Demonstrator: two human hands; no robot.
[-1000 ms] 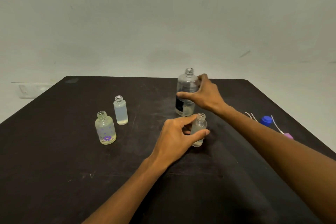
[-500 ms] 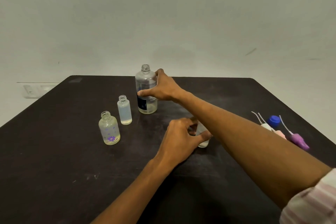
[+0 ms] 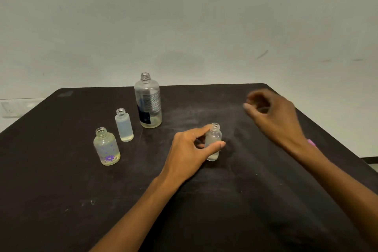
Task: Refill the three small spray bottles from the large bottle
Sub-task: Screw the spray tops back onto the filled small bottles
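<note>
The large clear bottle (image 3: 149, 102), uncapped with a dark label, stands upright at the table's middle back with a little liquid at its bottom. Left of it stand a frosted small bottle (image 3: 124, 125) and a flower-printed small bottle (image 3: 106, 146), both uncapped. My left hand (image 3: 191, 152) is shut on a third small clear bottle (image 3: 213, 142), upright on the table, thumb and forefinger around it. My right hand (image 3: 273, 116) hovers blurred to the right of it, fingers loosely curled, holding nothing.
The black table (image 3: 61, 180) fills the lower view, with a pale wall behind. A purple spray cap (image 3: 312, 142) peeks out behind my right wrist near the right edge. A wall socket (image 3: 10, 108) sits at the far left.
My right hand carried the large bottle leftward, set it down next to the frosted bottle, let go and swung back to the right. My left hand kept its hold on the small bottle.
</note>
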